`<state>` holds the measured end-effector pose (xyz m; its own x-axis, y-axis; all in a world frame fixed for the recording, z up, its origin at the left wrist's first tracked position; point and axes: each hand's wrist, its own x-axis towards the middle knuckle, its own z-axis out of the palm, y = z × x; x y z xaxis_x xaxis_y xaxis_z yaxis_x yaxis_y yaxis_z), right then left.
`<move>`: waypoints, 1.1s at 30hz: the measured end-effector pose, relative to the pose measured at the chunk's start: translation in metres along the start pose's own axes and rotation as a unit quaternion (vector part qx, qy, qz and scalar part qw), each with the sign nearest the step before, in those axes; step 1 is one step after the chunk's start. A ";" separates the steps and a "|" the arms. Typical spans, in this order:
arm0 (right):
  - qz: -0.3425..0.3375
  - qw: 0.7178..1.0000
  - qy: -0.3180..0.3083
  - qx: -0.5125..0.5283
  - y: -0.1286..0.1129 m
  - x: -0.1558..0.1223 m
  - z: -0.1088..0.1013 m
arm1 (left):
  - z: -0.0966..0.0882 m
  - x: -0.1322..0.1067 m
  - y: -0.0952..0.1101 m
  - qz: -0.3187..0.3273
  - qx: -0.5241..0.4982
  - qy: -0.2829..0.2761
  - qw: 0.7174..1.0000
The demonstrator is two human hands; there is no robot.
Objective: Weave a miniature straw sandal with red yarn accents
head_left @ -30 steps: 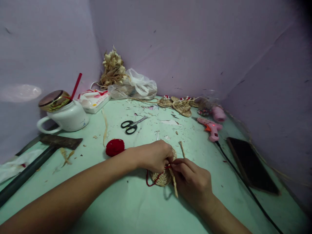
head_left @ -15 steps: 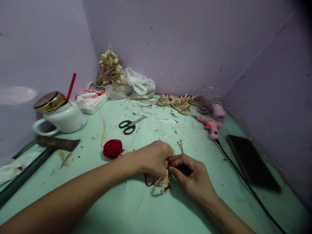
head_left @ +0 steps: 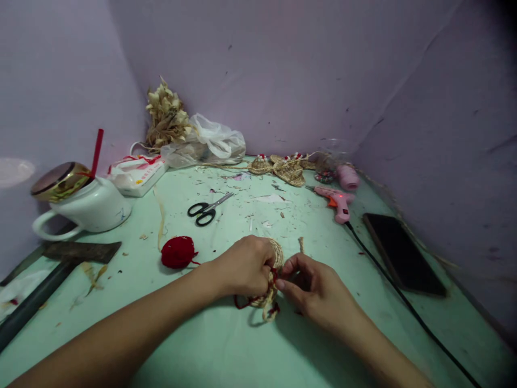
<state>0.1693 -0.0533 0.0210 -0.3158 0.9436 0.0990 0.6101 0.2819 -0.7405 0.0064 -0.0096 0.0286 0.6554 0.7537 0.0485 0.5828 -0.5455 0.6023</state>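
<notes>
My left hand (head_left: 248,267) is closed on a coiled, braided straw piece (head_left: 276,249), covering much of it. Red yarn (head_left: 276,274) runs through the piece beside my fingers, and a loop of it hangs below the left hand. On the right side of the piece, my right hand (head_left: 313,283) pinches with thumb and fingertips at the yarn; the exact grip is partly hidden. A short braided end (head_left: 301,244) sticks up behind the right hand. To the left lies the ball of red yarn (head_left: 177,252), its strand leading toward my left forearm.
Black-handled scissors (head_left: 208,209) lie beyond the hands. At right are a pink glue gun (head_left: 336,202) with its cord and a phone (head_left: 404,253). A hammer (head_left: 78,251) and white mug (head_left: 91,207) stand left. Woven straw pieces (head_left: 288,170) rest along the wall.
The view has shifted slightly. My right fingers have drawn a little apart from my left hand, and more of the straw piece and red yarn shows between them.
</notes>
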 end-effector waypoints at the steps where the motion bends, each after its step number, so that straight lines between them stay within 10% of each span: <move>1: -0.013 1.000 -0.023 -0.005 -0.001 -0.004 -0.004 | 0.000 0.000 0.000 -0.005 -0.001 0.000 1.000; 9: -0.133 0.980 -0.013 -0.148 -0.018 -0.036 0.009 | 0.001 0.000 0.001 -0.024 0.017 -0.005 1.000; 15: -0.029 0.982 -0.135 -0.132 -0.017 -0.055 -0.011 | 0.003 0.000 0.002 -0.012 0.069 0.010 0.998; 18: 0.009 0.984 -0.147 -0.102 -0.015 -0.034 -0.034 | 0.003 0.000 0.002 -0.008 0.066 0.012 0.998; 23: 0.032 0.999 0.042 -0.009 -0.009 0.021 -0.028 | 0.000 0.001 0.004 0.008 0.021 0.007 1.000; 33: 0.072 0.989 -0.035 0.124 0.006 0.013 0.003 | 0.000 0.003 0.002 -0.042 -0.022 -0.008 0.999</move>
<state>0.1665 -0.0395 0.0158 -0.2940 0.9540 -0.0589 0.4580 0.0865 -0.8847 0.0096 -0.0083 0.0300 0.6134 0.7896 -0.0169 0.6148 -0.4639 0.6378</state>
